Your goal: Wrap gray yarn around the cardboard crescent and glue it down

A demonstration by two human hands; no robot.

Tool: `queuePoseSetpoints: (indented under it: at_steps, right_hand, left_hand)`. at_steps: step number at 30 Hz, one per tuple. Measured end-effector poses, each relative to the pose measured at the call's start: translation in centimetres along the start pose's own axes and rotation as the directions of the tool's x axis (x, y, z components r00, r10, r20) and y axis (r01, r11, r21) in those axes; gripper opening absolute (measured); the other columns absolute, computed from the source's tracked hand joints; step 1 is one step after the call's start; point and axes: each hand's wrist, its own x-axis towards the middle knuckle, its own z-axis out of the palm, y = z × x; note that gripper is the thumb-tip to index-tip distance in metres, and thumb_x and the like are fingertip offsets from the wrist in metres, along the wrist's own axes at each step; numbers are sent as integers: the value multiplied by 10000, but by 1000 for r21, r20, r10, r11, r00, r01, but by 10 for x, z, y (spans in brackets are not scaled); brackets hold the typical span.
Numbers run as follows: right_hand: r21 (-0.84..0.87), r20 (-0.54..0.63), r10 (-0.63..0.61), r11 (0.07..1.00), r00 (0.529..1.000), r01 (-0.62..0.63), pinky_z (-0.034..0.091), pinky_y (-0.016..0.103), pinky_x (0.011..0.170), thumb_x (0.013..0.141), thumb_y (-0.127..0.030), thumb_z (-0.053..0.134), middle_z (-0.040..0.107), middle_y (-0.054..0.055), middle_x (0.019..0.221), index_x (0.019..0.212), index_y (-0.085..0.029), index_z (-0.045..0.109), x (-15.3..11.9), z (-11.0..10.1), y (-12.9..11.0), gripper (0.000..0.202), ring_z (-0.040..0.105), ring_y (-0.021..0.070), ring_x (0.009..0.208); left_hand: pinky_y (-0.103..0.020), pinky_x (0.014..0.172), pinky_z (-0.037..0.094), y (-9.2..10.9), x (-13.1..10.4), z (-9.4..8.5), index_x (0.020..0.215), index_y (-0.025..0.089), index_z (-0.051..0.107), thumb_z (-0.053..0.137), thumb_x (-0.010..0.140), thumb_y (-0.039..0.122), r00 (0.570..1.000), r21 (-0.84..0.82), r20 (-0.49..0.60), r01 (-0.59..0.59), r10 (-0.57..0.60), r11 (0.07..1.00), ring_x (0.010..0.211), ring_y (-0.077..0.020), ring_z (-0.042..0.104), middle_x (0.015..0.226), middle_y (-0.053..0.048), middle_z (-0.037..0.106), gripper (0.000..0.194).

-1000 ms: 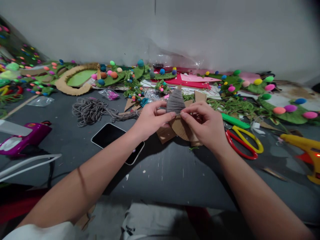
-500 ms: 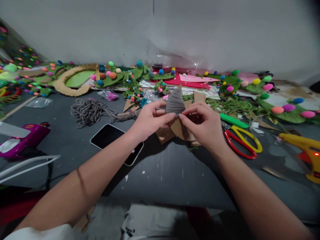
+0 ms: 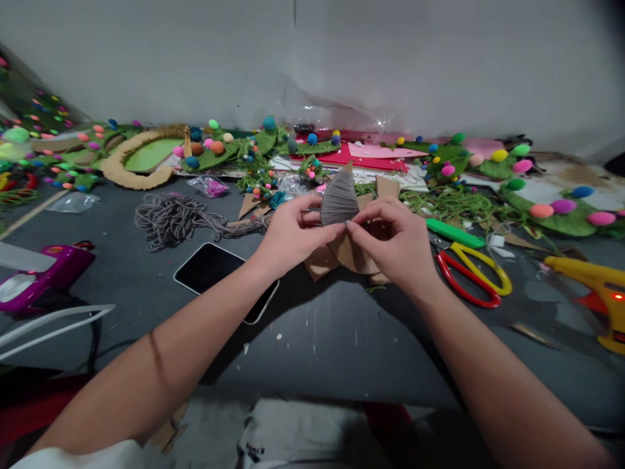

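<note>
Between my two hands is a curved cardboard piece [image 3: 352, 253], its upper part covered with tightly wound grey yarn [image 3: 338, 197] and its lower part bare brown. My left hand [image 3: 297, 236] grips it from the left, thumb in front and fingers behind. The thumb and index finger of my right hand [image 3: 398, 242] are pinched together at the lower edge of the winding, against the left thumb tip; the yarn end there is too small to make out. A loose heap of grey yarn [image 3: 168, 220] lies left, its strands running behind my left hand.
A phone [image 3: 208, 267] lies under my left forearm. To the right are scissors [image 3: 469, 280] with red and yellow handles, a green-handled cutter [image 3: 455, 233] and a yellow glue gun [image 3: 586, 277]. A purple device [image 3: 63, 270] stands left. Pompom-covered green leaves [image 3: 561, 218] line the back.
The view has shifted slightly. My fingertips stay together at the edge of the wound yarn, and the right fingers have moved a little; the cardboard piece remains in my left hand.
</note>
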Motion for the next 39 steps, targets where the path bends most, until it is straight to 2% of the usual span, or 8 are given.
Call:
queuePoseSetpoints:
  at_steps: [6,14,17,22,27,33,39]
  right_hand:
    - [-24,-2,-4,1000,1000,3,470,257,585,831,-208,742,641,27,877,806,-193,708,1,1,0,45,588,122,727]
    - [-8,-9,10,1000,1000,-10,417,251,548,831,-216,752,649,24,887,805,-182,703,1,-3,-1,65,552,101,685]
    - [1,-17,67,998,998,-67,414,257,551,817,-260,773,647,15,868,827,-186,669,1,-3,0,128,518,96,649]
    - [27,-36,150,988,988,-149,391,258,523,760,-349,830,620,-6,851,971,-208,641,3,0,2,317,445,87,596]
    - [0,-28,160,987,987,-160,405,262,535,786,-346,808,617,4,849,987,-206,659,3,2,2,287,477,97,609]
    - [28,-4,203,979,979,-202,413,269,524,781,-330,807,631,3,845,988,-211,640,3,0,2,291,472,94,576]
    - [87,14,217,972,976,-217,405,262,515,763,-329,817,623,7,839,943,-211,616,5,0,4,295,544,116,641]
  left_hand:
    - [-180,556,539,1,-1,0,1118,159,688,758,791,213,999,29,-30,27,-26,999,750,-153,732,946,-59,791,339]
    - [-245,638,591,0,2,-3,1140,151,707,755,805,247,1000,6,-13,8,-8,1000,776,-177,737,955,-71,781,351]
    - [-264,668,603,-1,2,-2,1157,149,702,753,809,244,1000,-4,-11,12,-12,1000,790,-183,741,961,-74,780,365]
    - [-233,642,585,-2,0,-2,1147,159,717,741,824,223,1000,-8,3,5,-5,1000,763,-166,736,927,-58,782,329]
    - [-221,631,581,-1,0,-1,1113,168,728,742,834,245,1000,-20,12,19,-19,1000,757,-164,737,895,-47,779,290]
    - [-250,648,595,-2,0,-2,1167,171,712,770,821,298,999,-19,28,25,-24,1000,824,-201,756,978,-72,793,372]
    - [-319,854,616,-3,0,-4,1157,154,711,866,734,282,998,-55,54,-10,13,998,962,-238,758,1066,-99,793,469]
